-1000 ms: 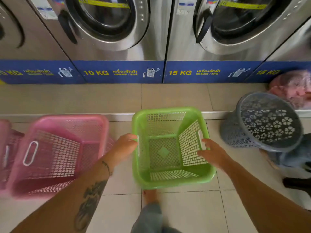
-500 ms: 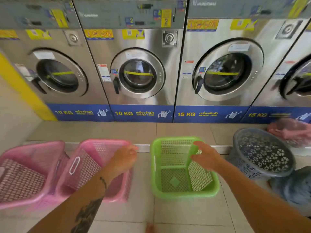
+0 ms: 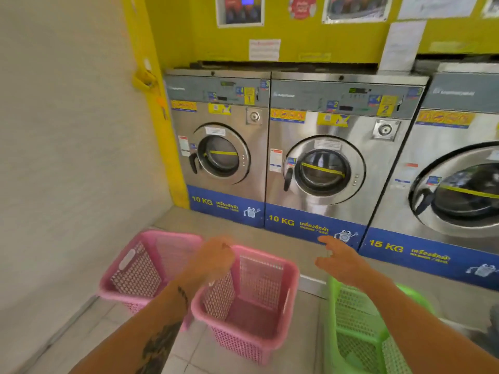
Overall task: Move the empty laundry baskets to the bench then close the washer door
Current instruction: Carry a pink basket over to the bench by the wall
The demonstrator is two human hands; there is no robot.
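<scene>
Three empty baskets stand on the tiled floor in front of the washers. The far pink basket (image 3: 151, 265) is by the left wall. A near pink basket (image 3: 256, 306) sits beside it, and my left hand (image 3: 210, 261) curls over its far left rim. The green basket (image 3: 359, 333) is at the lower right. Above it my right hand (image 3: 340, 263) hovers with fingers spread, holding nothing. The round doors of the steel washers (image 3: 221, 157) (image 3: 322, 171) (image 3: 464, 195) all look shut. No bench is in view.
A white wall (image 3: 67, 157) closes the left side. The washers stand on a raised tiled step (image 3: 270, 238) behind the baskets. Above them is a yellow wall with posters (image 3: 240, 9). A dark grey object (image 3: 494, 319) shows at the right edge.
The view has swung up and to the left. My right hand has let go of the green basket and lifted. My left hand has stayed on the near pink basket's rim.
</scene>
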